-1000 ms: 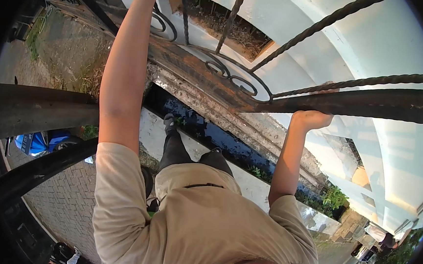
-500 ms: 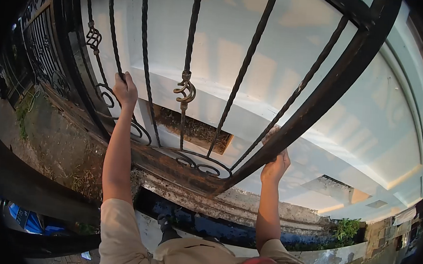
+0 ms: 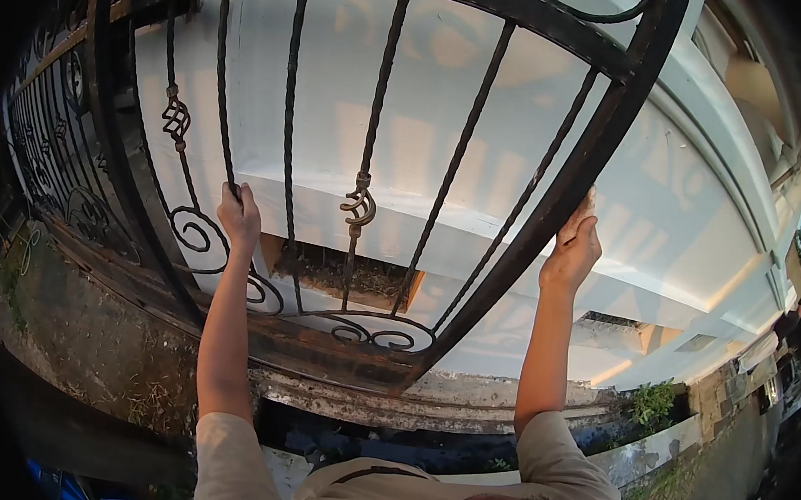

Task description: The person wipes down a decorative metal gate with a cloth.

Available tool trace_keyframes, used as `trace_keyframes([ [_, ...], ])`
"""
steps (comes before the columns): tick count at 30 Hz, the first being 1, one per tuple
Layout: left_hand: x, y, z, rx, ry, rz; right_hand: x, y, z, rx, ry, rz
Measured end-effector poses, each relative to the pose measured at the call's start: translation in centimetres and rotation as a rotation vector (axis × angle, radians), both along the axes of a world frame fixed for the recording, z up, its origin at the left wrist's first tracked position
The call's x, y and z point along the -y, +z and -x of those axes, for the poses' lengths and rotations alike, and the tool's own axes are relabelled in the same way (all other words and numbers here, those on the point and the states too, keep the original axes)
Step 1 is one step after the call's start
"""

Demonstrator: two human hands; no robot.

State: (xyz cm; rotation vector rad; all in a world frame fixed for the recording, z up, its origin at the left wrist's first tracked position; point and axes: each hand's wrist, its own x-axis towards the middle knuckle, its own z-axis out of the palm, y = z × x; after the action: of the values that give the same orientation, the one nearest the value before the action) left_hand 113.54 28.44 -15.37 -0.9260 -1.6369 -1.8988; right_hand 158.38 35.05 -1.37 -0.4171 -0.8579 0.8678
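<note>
One black gate (image 3: 363,180) has twisted bars (image 3: 383,82) — brownish below.

A rough, dirty concrete ledge (image 3: 362,403) runs from left to right. The iron gate (image 3: 372,137) has its rusty bottom bar (image 3: 328,354) along this ledge, but you can't tell if they touch. On the near side is a dark ditch (image 3: 442,449), and a leafy green plant (image 3: 654,404) grows by its right end. On the left, dry grass (image 3: 150,404) lies on the brown ground (image 3: 88,330).
</note>
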Motion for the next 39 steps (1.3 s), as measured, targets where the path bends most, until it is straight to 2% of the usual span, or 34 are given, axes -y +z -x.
trace_keyframes([
  [2, 0.2, -0.3, 0.3, 0.019, -0.066, 0.021, 0.0, 1.5, -0.2, 0.010, -0.026, -0.131],
  [4, 0.4, -0.1, 0.1, 0.054, -0.095, 0.024, -1.5, -3.0, -1.3, 0.237, -0.034, 0.038],
  [7, 0.2, -0.5, -0.1, 0.089, -0.108, 0.011, -1.8, -14.6, -0.9, 0.223, -0.049, 0.323],
  [8, 0.1, -0.4, 0.2, 0.067, -0.101, 0.003, -1.6, -14.0, -0.9, 0.176, 0.010, 0.365],
  [10, 0.4, -0.1, 0.1, 0.082, -0.108, 0.004, -0.3, -8.8, -0.6, 0.133, 0.101, 0.329],
  [12, 0.8, 0.1, -0.2, 0.087, -0.136, 0.015, -1.7, -0.1, -0.8, 0.218, 0.158, 0.121],
  [13, 0.8, 0.0, -0.1, 0.085, -0.148, 0.022, -5.0, 3.5, -2.8, 0.318, 0.329, 0.010],
  [15, 0.6, -0.3, 0.4, 0.111, -0.206, 0.018, -7.0, 9.1, -3.5, 0.238, 0.365, 0.093],
  [18, 0.1, -0.1, 0.7, 0.050, -0.169, -0.030, -4.5, 6.1, -1.6, 0.173, 0.417, 0.034],
  [19, 0.2, -0.6, 0.5, 0.030, -0.163, -0.027, -4.8, 2.6, -2.4, 0.293, 0.541, -0.024],
  [20, 0.2, -0.5, 0.5, 0.011, -0.163, -0.031, -6.4, -2.1, -3.3, 0.213, 0.427, 0.204],
  [21, 0.0, -0.5, 0.4, 0.018, -0.172, -0.030, -7.7, -5.8, -3.6, 0.222, 0.493, 0.292],
  [23, 0.1, -0.6, 0.4, -0.014, -0.121, -0.028, -8.5, -5.3, -4.0, 0.178, 0.477, 0.311],
  [25, 0.3, -0.7, 0.1, -0.029, -0.122, -0.009, -6.4, 2.6, -3.3, 0.283, 0.652, 0.036],
  [27, 0.2, -0.5, 0.1, -0.015, -0.093, 0.005, -8.8, 9.4, -4.7, 0.306, 0.535, 0.061],
  [29, -0.1, -0.9, 0.5, -0.052, -0.097, -0.029, -9.9, 9.9, -4.9, 0.279, 0.514, 0.012],
  [31, 0.1, -0.7, 0.4, -0.036, -0.101, -0.026, -7.7, 8.2, -3.0, 0.182, 0.399, -0.021],
  [32, -0.2, -0.6, 0.2, -0.021, -0.093, -0.055, -4.4, 6.6, -1.2, 0.244, 0.652, -0.272],
  [33, -0.3, -0.6, -0.1, 0.014, -0.113, -0.029, -4.5, 3.0, -1.2, 0.180, 0.670, -0.328],
  [34, 0.1, -0.7, 0.2, 0.044, -0.123, 0.002, -6.5, -1.1, -1.9, 0.079, 0.271, -0.104],
  [35, 0.2, -0.5, 0.1, 0.032, -0.112, -0.015, -4.3, -1.4, -0.5, 0.067, 0.086, -0.057],
  [37, 0.2, -0.7, 0.4, -0.004, -0.109, -0.016, -3.5, 1.7, 0.2, 0.161, 0.191, -0.253],
  [39, 0.6, -0.5, 0.3, 0.028, -0.157, 0.005, -2.0, 9.1, 1.2, 0.151, -0.095, -0.303],
])
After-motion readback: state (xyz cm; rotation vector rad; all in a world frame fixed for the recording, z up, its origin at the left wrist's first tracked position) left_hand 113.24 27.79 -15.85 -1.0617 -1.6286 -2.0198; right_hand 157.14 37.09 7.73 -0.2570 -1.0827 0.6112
